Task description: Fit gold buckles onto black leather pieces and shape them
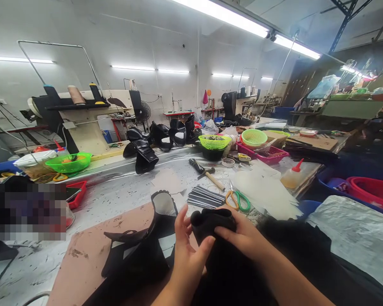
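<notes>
A soft black fabric piece, bent into a tube-like shape with a curled upper edge, is raised in front of me. My right hand pinches it from the right, thumb in front and fingers behind. My left hand is at its left side, thumb and index finger spread apart, other fingertips touching or just behind the edge. The lower part of the piece merges with dark cloth below. To the left, black shoe uppers with pale lining lie on a pinkish board.
Beyond my hands are scissors, black strips, a hammer and pale sheets. Finished-looking black uppers stand farther back, near a sewing machine. Baskets and a red-tipped glue bottle are to the right.
</notes>
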`<action>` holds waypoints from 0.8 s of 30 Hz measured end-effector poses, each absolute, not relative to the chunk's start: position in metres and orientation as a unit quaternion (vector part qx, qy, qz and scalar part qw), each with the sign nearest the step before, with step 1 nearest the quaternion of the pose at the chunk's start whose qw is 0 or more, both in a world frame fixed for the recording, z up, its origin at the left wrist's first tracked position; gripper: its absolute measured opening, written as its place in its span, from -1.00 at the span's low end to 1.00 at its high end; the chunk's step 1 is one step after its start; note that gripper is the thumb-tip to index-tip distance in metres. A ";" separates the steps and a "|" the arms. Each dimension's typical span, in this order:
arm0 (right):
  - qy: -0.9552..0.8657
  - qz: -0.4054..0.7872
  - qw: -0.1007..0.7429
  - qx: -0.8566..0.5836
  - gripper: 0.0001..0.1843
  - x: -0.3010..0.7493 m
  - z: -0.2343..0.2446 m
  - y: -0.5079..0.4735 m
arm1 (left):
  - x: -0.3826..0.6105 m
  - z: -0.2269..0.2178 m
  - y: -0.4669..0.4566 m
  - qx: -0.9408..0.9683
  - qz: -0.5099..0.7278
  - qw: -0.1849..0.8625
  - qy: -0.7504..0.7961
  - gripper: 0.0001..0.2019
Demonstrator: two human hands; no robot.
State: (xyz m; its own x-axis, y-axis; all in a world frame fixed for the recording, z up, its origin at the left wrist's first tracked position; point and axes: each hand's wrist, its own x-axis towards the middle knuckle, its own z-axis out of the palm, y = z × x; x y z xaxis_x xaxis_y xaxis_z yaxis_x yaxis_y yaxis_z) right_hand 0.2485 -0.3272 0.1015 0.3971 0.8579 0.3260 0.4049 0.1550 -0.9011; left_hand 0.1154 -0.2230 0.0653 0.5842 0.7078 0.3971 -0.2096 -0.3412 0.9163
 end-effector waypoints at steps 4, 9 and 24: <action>-0.523 0.245 0.541 -0.611 -0.71 0.261 0.103 -0.333 | 0.094 0.083 -0.206 0.881 0.313 0.340 0.108 -0.87; -0.499 0.230 0.528 -0.648 -0.73 0.256 0.101 -0.335 | 0.080 0.107 -0.205 0.946 0.271 0.152 0.087 -0.82; -0.610 0.313 0.275 -0.674 -0.72 0.282 0.113 -0.276 | -0.057 0.086 -0.127 0.600 0.126 0.633 0.472 -0.48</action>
